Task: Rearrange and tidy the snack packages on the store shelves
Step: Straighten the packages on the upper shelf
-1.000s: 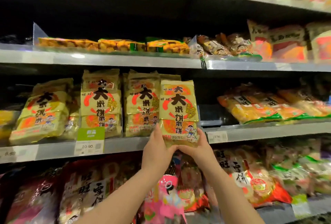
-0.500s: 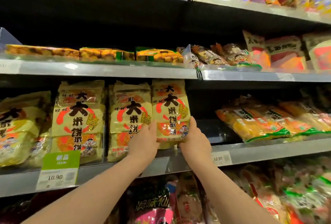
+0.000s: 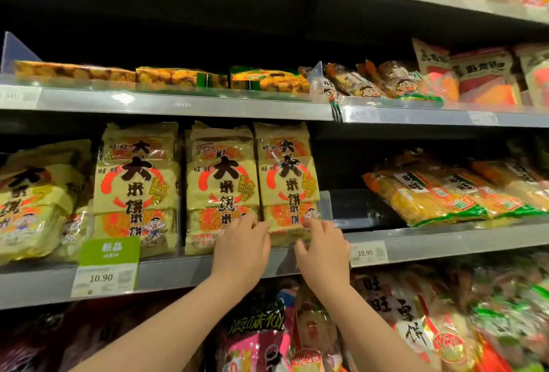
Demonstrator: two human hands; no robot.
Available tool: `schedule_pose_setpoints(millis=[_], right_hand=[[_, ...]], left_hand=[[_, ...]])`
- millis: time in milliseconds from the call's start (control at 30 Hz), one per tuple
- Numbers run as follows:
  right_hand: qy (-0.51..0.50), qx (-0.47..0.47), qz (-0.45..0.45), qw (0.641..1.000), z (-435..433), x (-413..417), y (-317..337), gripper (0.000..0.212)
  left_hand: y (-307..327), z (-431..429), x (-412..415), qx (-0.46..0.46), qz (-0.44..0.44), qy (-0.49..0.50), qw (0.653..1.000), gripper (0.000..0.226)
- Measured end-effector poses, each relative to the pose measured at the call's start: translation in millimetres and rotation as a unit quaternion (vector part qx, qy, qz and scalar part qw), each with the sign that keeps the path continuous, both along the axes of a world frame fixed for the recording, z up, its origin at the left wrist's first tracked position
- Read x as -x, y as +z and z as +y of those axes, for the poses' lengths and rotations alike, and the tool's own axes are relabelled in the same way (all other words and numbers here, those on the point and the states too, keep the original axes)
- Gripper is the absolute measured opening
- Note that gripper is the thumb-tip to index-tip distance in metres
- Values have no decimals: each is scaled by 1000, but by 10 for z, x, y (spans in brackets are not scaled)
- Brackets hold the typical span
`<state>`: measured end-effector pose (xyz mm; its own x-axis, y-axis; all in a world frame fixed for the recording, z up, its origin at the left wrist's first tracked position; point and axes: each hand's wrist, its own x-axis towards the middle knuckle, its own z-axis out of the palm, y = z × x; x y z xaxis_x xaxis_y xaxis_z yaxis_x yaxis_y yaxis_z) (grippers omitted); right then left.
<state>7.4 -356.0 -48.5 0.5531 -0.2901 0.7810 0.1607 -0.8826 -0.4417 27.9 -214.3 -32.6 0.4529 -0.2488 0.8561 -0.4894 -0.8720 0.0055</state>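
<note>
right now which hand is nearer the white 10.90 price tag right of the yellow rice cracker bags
Right. The right hand is just left of the white 10.90 price tag on the grey shelf edge; the left hand is farther left, beyond the right hand.

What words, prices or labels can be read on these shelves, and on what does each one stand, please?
"10.90": white price tag under the green label, on the middle shelf's edge.
"10.90": price tag right of the right hand.
"大米饼": yellow rice cracker packs, middle shelf.
"旺旺": the same packs, small print.
"浪味仙": dark pack, lower shelf.
Upper shelf tags: too blurred.
</note>
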Motion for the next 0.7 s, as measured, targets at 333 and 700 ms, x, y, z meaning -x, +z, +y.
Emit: schedule_pose_setpoints(millis=[333, 700], right_hand=[[40, 0, 10, 999, 466, 237, -53, 32], [73, -1, 57, 996, 994, 670, -314, 32]], left_hand=[[-83, 488, 332, 18, 2, 13, 1000, 32], [-290, 1126, 870, 45, 38, 55, 997, 35]])
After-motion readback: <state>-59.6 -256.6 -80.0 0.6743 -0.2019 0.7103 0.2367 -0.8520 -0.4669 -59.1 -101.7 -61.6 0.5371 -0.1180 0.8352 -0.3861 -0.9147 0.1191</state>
